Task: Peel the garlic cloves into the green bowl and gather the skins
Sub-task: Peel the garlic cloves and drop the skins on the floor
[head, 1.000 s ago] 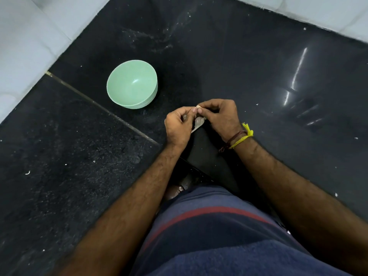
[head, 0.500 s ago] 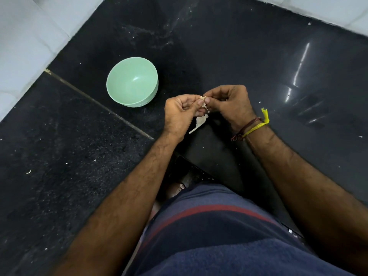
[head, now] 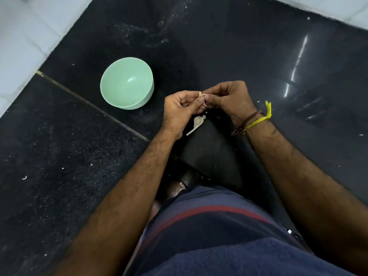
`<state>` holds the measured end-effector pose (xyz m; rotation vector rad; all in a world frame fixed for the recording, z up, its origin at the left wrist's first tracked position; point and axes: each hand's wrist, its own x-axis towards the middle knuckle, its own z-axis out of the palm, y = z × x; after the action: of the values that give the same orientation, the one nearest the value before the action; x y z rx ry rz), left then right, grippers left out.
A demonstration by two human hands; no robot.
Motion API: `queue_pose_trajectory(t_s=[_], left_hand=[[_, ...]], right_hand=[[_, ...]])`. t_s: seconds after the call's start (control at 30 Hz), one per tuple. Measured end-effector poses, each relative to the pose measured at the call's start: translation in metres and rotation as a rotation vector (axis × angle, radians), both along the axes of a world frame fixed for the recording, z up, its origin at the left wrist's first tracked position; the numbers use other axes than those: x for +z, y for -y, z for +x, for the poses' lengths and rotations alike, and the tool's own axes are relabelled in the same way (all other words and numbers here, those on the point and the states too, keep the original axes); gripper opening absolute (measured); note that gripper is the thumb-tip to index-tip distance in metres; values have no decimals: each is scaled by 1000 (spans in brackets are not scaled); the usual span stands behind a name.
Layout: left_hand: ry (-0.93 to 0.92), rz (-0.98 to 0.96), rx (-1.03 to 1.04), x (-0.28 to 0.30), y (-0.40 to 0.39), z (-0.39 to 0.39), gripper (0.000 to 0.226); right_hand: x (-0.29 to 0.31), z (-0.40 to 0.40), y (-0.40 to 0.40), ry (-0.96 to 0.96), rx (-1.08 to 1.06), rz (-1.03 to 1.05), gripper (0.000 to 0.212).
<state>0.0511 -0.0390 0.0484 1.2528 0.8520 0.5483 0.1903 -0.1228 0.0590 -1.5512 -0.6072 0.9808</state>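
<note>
Near the middle of the frame the left hand point(head: 180, 111) and the right hand point(head: 231, 98) meet fingertip to fingertip, both with fingers curled, pinching one small pale garlic clove point(head: 202, 94) between them. Only a sliver of the clove shows above the thumbs, and a thin dark wisp of skin hangs just under it. The right wrist carries a yellow thread point(head: 258, 119) with a frayed tuft standing up from the knot, beside a thinner brown cord band point(head: 248, 122).

Just below the hands a papery skin point(head: 197, 124) shows, off-white, spoon-shaped with a narrow tail pointing to the lower left (whether it lies on the surface or hangs in the air cannot be told).

To the upper left of the hands, well apart from them, the green bowl point(head: 127, 104) stands upright: round, smooth, matte mint plastic with a soft highlight inside and nothing seen in it.

All of this sits on the black stone slab point(head: 219, 46), glossy and streaked with reflections at the right, duller and speckled with pale crumbs at the left, a thin seam crossing it diagonally. Pale tiles point(head: 23, 32) border the upper left corner. Dark blue fabric point(head: 229, 236) with a red stripe fills the bottom.
</note>
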Motion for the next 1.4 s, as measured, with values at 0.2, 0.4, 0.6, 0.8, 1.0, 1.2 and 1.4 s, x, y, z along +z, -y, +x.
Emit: queue_pose_trajectory(t_s=[0.2, 0.4, 0.6, 0.8, 1.0, 1.2, 1.4], left_hand=[[-12, -108, -18, -5, -5, 7, 13], [-12, -46, 6, -7, -11, 9, 5], [-81, 128, -77, 0, -15, 6, 11], [-174, 278, -77, -3, -13, 12, 7], [-457, 487, 28, -13, -39, 18, 4], [-618, 604, -150, -10, -45, 27, 9], [-593, 592, -131, -16, -43, 19, 37]], right_hand=[[1, 3, -7, 262, 17, 18, 6], [5, -2, -18, 487, -5, -56, 7], [9, 8, -12, -214, -21, -106, 6], [8, 4, -12, -62, -53, -96, 9], [-6, 14, -19, 568, -53, -277, 7], [-11, 8, -24, 739, 121, -298, 7], [-23, 2, -8, 869, -44, -330, 11]])
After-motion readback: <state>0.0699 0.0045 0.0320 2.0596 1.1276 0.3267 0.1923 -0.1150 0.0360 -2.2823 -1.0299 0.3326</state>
